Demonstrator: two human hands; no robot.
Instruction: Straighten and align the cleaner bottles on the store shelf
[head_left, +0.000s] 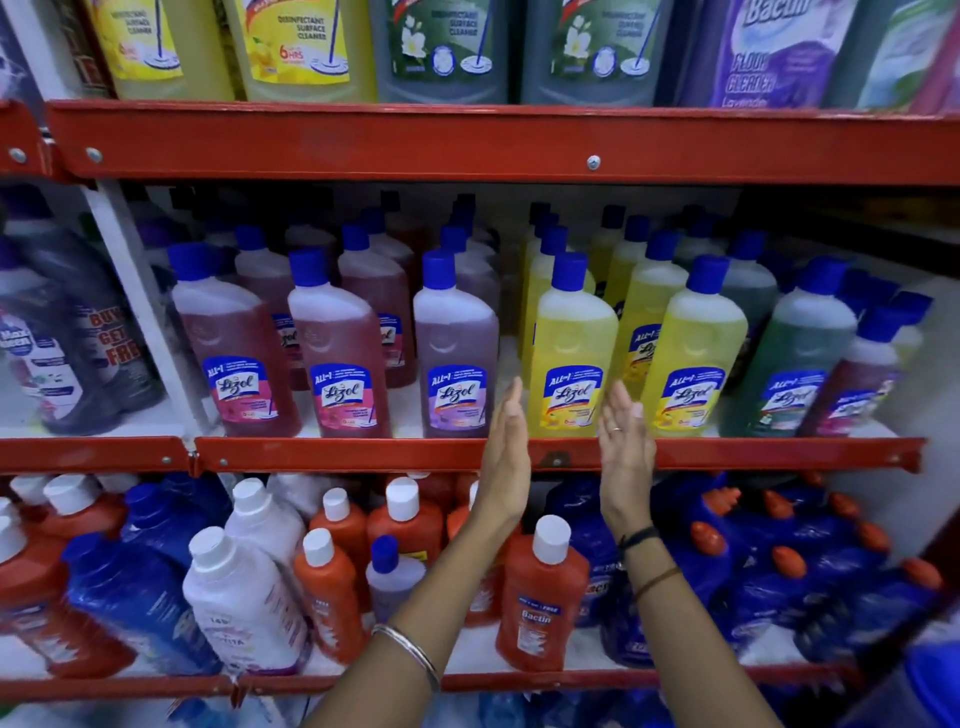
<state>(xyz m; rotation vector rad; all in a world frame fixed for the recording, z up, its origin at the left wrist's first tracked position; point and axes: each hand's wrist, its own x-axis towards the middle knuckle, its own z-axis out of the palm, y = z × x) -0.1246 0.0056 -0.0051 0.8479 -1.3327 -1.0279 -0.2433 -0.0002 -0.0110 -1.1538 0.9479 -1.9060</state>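
On the middle shelf stand rows of blue-capped cleaner bottles: pink ones (340, 343) at the left, a purple one (457, 345), yellow ones, then green (795, 358). The front yellow bottle (571, 348) stands upright at the shelf's red front rail (363, 453). My left hand (506, 457) and my right hand (626, 452) are flat, palms facing each other, on either side of this bottle's base, just in front of the rail. Neither hand touches it; both hold nothing. A second front yellow bottle (693, 353) leans slightly to the right of it.
The shelf above carries large yellow, grey-green and purple floor-cleaner jugs behind a red rail (467, 143). The shelf below holds orange bottles (540, 592), white bottles (244, 597) and dark blue bottles (779, 566), crowded under my forearms. A white upright (140, 312) divides the left bay.
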